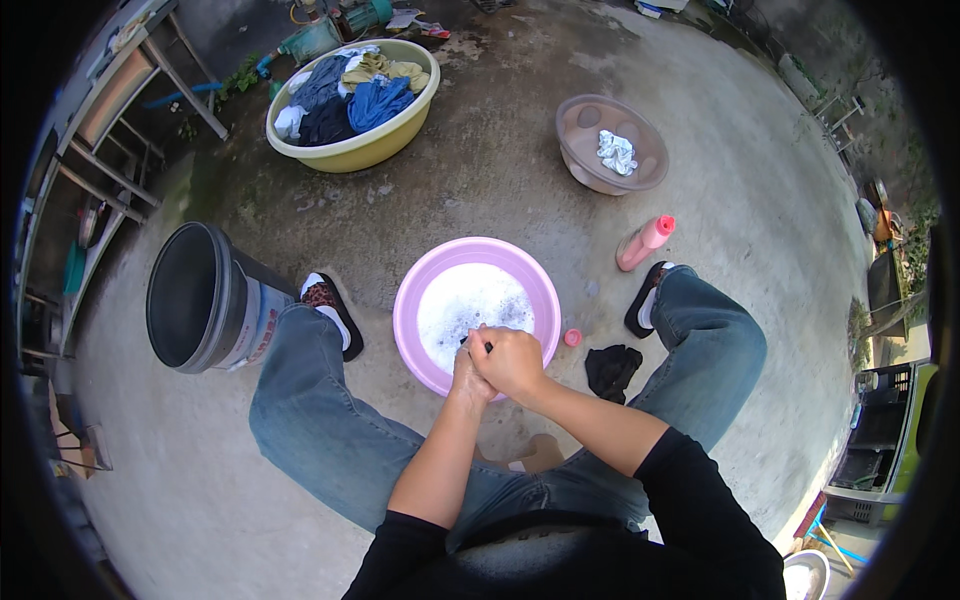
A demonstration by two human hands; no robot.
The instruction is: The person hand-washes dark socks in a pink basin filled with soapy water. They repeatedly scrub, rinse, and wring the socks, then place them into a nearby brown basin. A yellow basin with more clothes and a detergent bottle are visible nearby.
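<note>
My left hand (471, 373) and my right hand (509, 360) are pressed together over the near part of a pink plastic basin (404, 315). Between them they grip a black cloth, of which only small bits show. White suds (469, 296) cover the water in the basin. To the basin's right a pink cap (573, 337) lies on the concrete, with a crumpled black cloth (612, 370) near it. A pink plastic bottle (641, 246) stands farther off by my right foot, its top uncapped as far as I can see.
A yellow tub (360, 154) heaped with clothes stands at the far left. A brownish basin (574, 154) farther right holds a light cloth (617, 153). Beside my left leg is a large dark bucket (217, 300). A metal-framed table (112, 176) borders the left side.
</note>
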